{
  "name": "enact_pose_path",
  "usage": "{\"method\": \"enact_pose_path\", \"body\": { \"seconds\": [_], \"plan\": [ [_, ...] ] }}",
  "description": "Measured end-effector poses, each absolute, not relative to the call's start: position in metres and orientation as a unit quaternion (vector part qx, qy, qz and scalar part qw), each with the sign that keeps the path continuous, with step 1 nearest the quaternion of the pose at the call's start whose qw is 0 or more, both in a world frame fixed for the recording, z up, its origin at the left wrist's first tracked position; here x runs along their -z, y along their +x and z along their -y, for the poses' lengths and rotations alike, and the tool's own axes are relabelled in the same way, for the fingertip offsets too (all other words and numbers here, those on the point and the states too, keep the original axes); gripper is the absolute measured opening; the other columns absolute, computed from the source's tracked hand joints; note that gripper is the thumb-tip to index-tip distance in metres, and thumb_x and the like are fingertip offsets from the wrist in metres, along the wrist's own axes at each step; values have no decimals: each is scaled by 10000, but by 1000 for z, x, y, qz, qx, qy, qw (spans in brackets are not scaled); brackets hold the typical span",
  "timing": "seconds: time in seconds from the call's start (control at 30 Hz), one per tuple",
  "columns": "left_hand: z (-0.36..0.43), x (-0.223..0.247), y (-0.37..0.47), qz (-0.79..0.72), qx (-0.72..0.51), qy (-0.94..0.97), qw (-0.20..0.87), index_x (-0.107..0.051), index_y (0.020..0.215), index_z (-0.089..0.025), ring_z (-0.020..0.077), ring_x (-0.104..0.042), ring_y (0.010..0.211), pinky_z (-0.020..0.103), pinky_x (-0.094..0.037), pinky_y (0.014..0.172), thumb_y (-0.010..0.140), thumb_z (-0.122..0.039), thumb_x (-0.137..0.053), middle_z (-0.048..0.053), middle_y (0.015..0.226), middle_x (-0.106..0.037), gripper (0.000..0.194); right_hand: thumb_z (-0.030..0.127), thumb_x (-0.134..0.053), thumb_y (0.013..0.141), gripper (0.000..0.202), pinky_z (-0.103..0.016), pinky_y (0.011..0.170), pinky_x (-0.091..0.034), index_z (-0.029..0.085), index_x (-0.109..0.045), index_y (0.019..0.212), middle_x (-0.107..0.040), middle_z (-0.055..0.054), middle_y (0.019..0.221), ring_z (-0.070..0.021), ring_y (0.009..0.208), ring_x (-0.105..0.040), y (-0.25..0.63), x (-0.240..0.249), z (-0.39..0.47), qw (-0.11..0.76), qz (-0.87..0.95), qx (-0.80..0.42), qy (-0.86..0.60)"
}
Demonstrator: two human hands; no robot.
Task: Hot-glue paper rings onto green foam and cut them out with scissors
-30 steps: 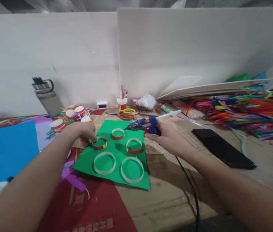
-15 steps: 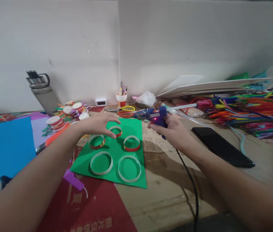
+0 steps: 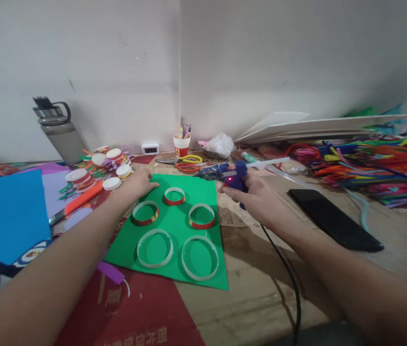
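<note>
A green foam-like sheet [image 3: 174,230] lies on the cardboard, carrying several paper rings: red-sided ones such as the far ring [image 3: 175,200] and larger pale ones towards me. My left hand [image 3: 139,185] is at the sheet's far left corner, thumb on top and fingers curled at the edge, partly hidden. In my right hand [image 3: 257,194] is a blue hot glue gun [image 3: 235,176], its red light lit and a white glue stick [image 3: 270,162] out of the back. Its nozzle points left, above the sheet's far right corner.
Small striped paper drums [image 3: 80,179], an orange utility knife [image 3: 83,198] and a grey bottle [image 3: 62,137] stand left. Scissors [image 3: 189,163] and a pen cup [image 3: 181,145] are behind. Right are a black phone [image 3: 333,218], pipe cleaners [image 3: 369,166] and the gun's cord [image 3: 285,269].
My left hand has gone from above the rings to the sheet's far left corner and closed there. The sheet with its rings has shifted slightly right. My right hand still holds the glue gun.
</note>
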State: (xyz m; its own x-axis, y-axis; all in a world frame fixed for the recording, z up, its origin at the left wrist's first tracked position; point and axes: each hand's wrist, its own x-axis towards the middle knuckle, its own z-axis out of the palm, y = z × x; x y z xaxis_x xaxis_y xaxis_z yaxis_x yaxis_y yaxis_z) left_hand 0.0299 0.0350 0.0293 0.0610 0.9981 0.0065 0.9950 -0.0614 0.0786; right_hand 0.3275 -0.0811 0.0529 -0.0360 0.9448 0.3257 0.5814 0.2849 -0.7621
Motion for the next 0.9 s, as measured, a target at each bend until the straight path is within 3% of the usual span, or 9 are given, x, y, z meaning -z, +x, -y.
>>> {"method": "enact_pose_path", "body": {
  "seconds": [0.1, 0.2, 0.3, 0.4, 0.5, 0.63, 0.77, 0.9],
  "plan": [
    [-39, -26, 32, -687, -21, 726, 15, -692, 1031, -137, 320, -667, 988, 337, -496, 787, 793, -558, -634, 160, 1035, -719, 487, 340, -641, 795, 261, -342, 738, -490, 183, -651, 1003, -728, -68, 944, -239, 829, -642, 326, -53, 82, 408, 680, -215, -570],
    [-41, -23, 33, -658, -2, 753, -6, -652, 1194, -147, 318, -624, 1104, 345, -479, 892, 822, -536, -615, 164, 1184, -681, 540, 347, -639, 801, 246, -346, 709, -494, 192, -664, 990, -729, -69, 910, -243, 796, -644, 324, -53, 84, 401, 674, -208, -584],
    [-40, -21, 31, -644, 13, 765, -12, -547, 1378, -242, 305, -544, 1243, 355, -424, 1012, 865, -473, -584, 121, 1372, -584, 564, 361, -635, 811, 266, -353, 694, -496, 187, -669, 1010, -727, -75, 887, -251, 784, -645, 324, -53, 86, 397, 675, -210, -586],
    [-36, -22, 28, -643, 41, 765, -18, -530, 1405, -315, 324, -517, 1276, 403, -404, 1039, 918, -468, -482, 115, 1428, -527, 512, 364, -629, 816, 284, -356, 714, -497, 177, -675, 1026, -727, -81, 908, -255, 810, -650, 325, -51, 85, 396, 679, -217, -578],
    [-30, -27, 26, -654, 75, 752, -30, -579, 1370, -255, 374, -569, 1193, 455, -443, 976, 926, -509, -420, 178, 1371, -558, 535, 369, -630, 818, 282, -359, 764, -492, 175, -680, 1017, -724, -85, 968, -251, 864, -649, 327, -49, 82, 408, 688, -220, -559],
    [-21, -41, 28, -665, 128, 735, -42, -737, 1103, -137, 391, -644, 1041, 446, -491, 873, 888, -590, -439, 233, 1157, -675, 583, 387, -642, 817, 279, -360, 770, -488, 171, -682, 990, -716, -78, 946, -243, 857, -641, 328, -46, 80, 419, 698, -220, -538],
    [-14, -62, 29, -690, 130, 710, -61, -748, 971, -89, 434, -659, 981, 451, -512, 774, 831, -630, -515, 266, 1034, -708, 605, 364, -635, 826, 264, -372, 780, -487, 178, -678, 1008, -717, -79, 953, -245, 863, -642, 328, -44, 80, 420, 699, -214, -538],
    [-4, -74, 37, -648, 24, 761, -36, -743, 963, -157, 333, -682, 947, 379, -506, 789, 891, -531, -460, 166, 995, -740, 475, 339, -609, 842, 277, -389, 813, -490, 185, -657, 1068, -718, -87, 1008, -253, 901, -643, 328, -44, 81, 428, 705, -208, -526]
  ]
}}
